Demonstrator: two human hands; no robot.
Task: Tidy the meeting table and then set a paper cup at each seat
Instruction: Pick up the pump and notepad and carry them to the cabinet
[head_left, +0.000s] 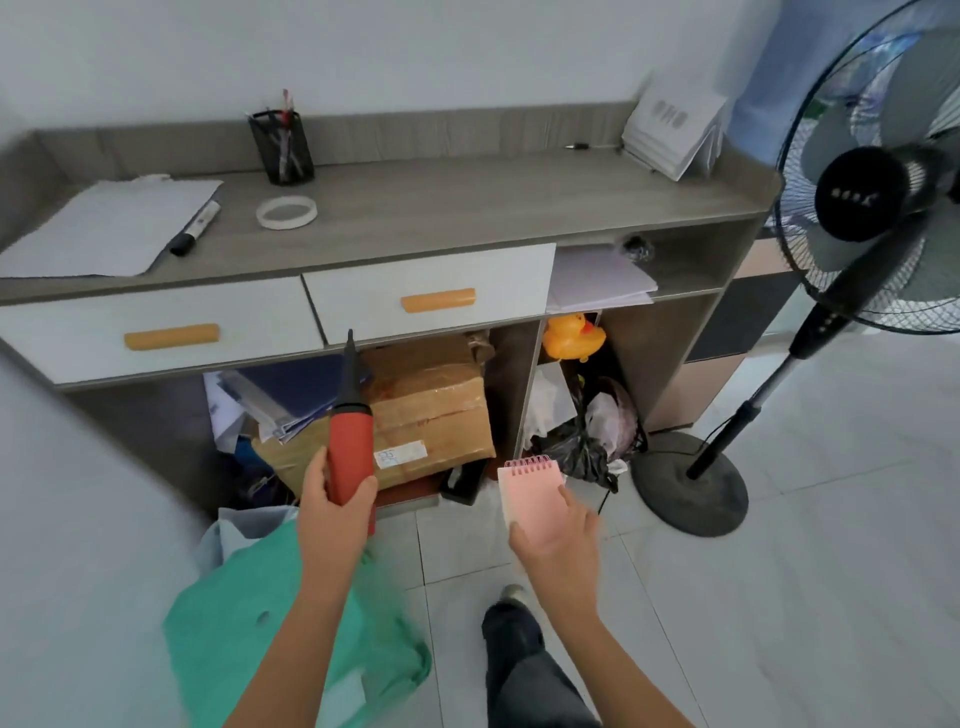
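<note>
My left hand (332, 512) grips a red hand pump (350, 447) with a black nozzle that points up toward the drawers. My right hand (558, 535) holds a small pink spiral notepad (530, 493), palm up, at about the same height. Both hands hang in front of a grey side cabinet (467, 208) with two white drawers (426, 296) that have orange handles. No paper cups and no meeting table are in view.
On the cabinet top lie paper sheets (109, 223), a marker (195, 228), a tape roll (286, 212), a pen holder (283, 148) and booklets (672, 130). Below sit a cardboard box (431, 410), a rubber duck (571, 338) and bags. A standing fan (862, 208) is at right, a green bag (249, 613) at lower left.
</note>
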